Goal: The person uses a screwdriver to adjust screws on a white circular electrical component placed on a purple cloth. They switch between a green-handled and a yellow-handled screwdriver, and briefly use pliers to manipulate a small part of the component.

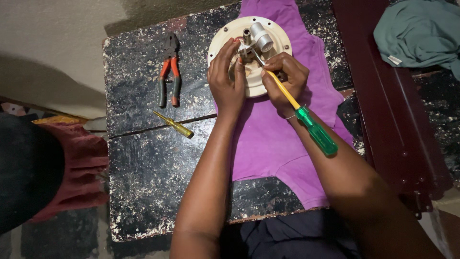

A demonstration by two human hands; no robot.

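Note:
A round cream-coloured disc-shaped device (225,34) with a silver cylinder (262,36) on top lies on a purple cloth (273,139) spread on the table. My left hand (227,76) rests on the disc's near left part, fingers curled over its centre. My right hand (284,79) grips a screwdriver (306,122) with a yellow shaft and green handle. Its metal tip points into the disc's centre, while the handle sticks back over my forearm.
On the worn black table (143,163) lie red-and-green-handled pliers (169,72) and a small yellow screwdriver (173,124), left of my arms. A dark red wooden frame (383,96) runs along the right, with a teal cloth (419,31) beyond it. Red fabric (76,168) lies at the left.

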